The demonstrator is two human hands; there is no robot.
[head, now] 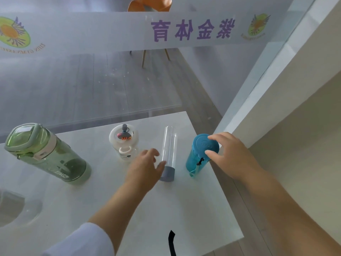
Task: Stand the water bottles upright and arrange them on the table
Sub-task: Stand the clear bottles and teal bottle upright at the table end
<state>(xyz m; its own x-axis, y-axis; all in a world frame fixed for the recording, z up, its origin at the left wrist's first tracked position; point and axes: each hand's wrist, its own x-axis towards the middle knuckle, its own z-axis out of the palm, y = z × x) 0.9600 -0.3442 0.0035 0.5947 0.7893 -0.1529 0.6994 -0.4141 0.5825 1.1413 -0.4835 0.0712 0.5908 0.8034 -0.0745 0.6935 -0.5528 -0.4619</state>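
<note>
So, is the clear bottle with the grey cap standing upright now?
Seemingly upright but upside down: the clear bottle rests on its grey cap, beside the left hand.

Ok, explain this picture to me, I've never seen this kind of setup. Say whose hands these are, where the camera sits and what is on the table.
No machine here: a person wears one camera on the head, looking down at their own bare hands. On the white table stand a green bottle, a small white-lidded bottle, a clear tube bottle with a grey base and a teal bottle. The left hand touches the clear bottle's base; the right hand rests its fingers on the teal bottle's lid. Neither visibly grips yet.
</note>
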